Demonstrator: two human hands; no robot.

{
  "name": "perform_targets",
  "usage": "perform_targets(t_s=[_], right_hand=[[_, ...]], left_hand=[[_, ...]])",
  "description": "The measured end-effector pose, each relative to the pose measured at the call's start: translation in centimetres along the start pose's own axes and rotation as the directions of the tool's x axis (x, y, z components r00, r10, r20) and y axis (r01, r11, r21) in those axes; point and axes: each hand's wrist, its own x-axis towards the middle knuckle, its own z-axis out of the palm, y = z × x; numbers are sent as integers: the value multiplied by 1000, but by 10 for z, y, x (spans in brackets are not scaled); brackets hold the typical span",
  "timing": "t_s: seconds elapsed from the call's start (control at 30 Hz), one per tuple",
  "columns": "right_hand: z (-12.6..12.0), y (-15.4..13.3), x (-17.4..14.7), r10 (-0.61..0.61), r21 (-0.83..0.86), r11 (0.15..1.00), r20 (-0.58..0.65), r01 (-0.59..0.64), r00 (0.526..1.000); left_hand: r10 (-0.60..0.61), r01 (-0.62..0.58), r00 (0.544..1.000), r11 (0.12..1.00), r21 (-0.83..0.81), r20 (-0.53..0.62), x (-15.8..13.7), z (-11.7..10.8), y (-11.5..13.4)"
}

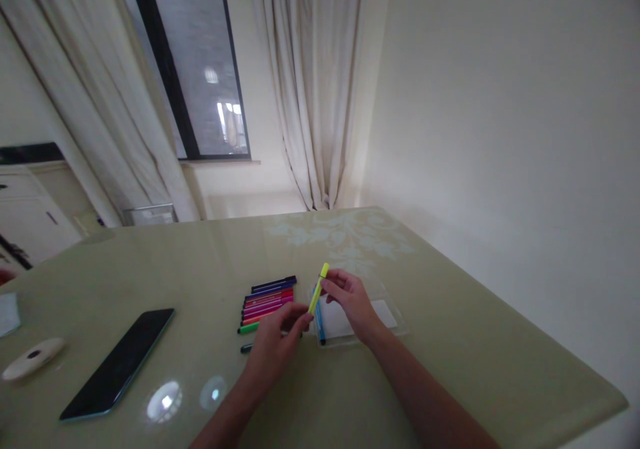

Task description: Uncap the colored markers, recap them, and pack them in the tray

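A yellow felt-tip pen (317, 292) is held at a slant between my two hands, its cap end up. My left hand (277, 338) pinches the lower end, and the fingers of my right hand (349, 297) close on it near the cap. Left of it, several capped felt-tip pens (267, 302) lie side by side in a row, in dark blue, purple, pink, red and green. A dark-capped pen (246, 348) is partly hidden by my left hand. Under my right hand lies a clear plastic case (400, 329) with a white card (385, 312) and a blue pen (321, 326) in it.
A black phone or tablet (120, 362) lies on the glossy table (200, 256) to the left. Beyond it are a white oval object (34, 359) and a pale item (9, 314) at the table's edge. A wall (500, 136) borders the right side.
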Motion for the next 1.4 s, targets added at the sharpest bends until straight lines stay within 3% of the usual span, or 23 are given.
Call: perform_targets(t_s=[0.1,0.27,0.4,0.53,0.73,0.83,0.9,0.97,1.03,1.1,1.27,1.4], right_hand=[[-15,0,6,47,-137,989,-50,-54,998],[-28,8,8,135,-411,905,38,-108,990],[-21,16,4,134,-508,855,24,-103,991],[-16,18,1,111,-582,809,12,-83,994],[-16,22,-1,118,-712,697,-4,-86,993],[-15,21,-2,109,-706,704,5,-74,994],[-14,18,-2,114,-688,722,5,-79,993],[-13,14,-2,101,-668,740,-3,-77,995],[-12,12,-1,62,-648,760,-15,-57,998],[-13,10,1,14,-629,777,-40,-36,999],[-15,9,3,-80,-573,819,-84,18,993],[-7,6,-3,-49,-442,894,55,68,997]], left_hand=[[113,-115,993,969,219,23,-6,6,0],[302,-335,942,854,398,145,-14,15,-5],[336,-437,897,766,471,286,-14,18,-6],[336,-468,880,730,497,336,-12,20,-2],[319,-469,879,713,522,355,-13,24,3],[319,-457,885,736,500,339,-11,21,4],[281,-371,928,769,521,246,-8,12,1],[207,-212,975,783,584,76,-2,-3,-4],[132,-69,990,747,661,-46,2,-18,-11],[70,-1,995,709,705,-68,6,-31,-16],[20,-34,999,734,678,28,8,-36,-17],[134,-81,988,865,495,-72,7,-28,-9]])
